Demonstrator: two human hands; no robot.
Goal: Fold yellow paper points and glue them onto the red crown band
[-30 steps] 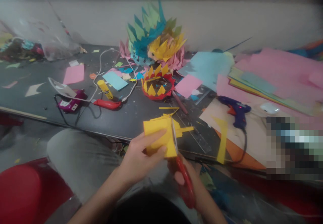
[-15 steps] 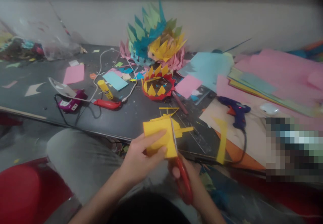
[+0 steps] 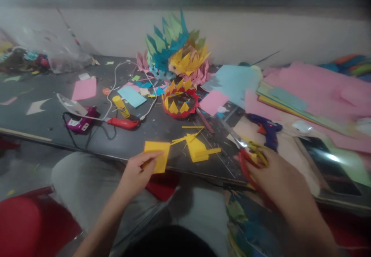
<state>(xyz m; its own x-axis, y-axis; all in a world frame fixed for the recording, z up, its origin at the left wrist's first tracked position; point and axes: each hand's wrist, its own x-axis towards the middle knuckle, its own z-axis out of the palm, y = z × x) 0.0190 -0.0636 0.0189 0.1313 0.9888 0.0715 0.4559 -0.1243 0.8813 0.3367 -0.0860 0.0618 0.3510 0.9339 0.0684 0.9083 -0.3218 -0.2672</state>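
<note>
My left hand [image 3: 142, 169] pinches a squarish piece of yellow paper [image 3: 158, 152] over the table's front edge, thumb and fingers on its face. Off to the right, my right hand [image 3: 271, 172] is closed on red-handled scissors [image 3: 246, 160] whose metal blades point up and left. A strip of yellow paper [image 3: 254, 158] also shows at this hand. Between both hands lie yellow paper offcuts [image 3: 198, 148] on the dark table. Behind them is a red ring with yellow points [image 3: 179, 112].
A blue glue gun [image 3: 265, 127] and a phone [image 3: 330, 168] lie near my right hand. At the back stands a spiky folded-paper model [image 3: 174, 52]. Left are a yellow glue stick [image 3: 121, 106], a red-handled corded tool [image 3: 123, 123] and a purple power adapter [image 3: 82, 121].
My hands have moved apart. The scissors have left the yellow paper and gone right with my right hand, while my left hand has shifted left with the paper.
</note>
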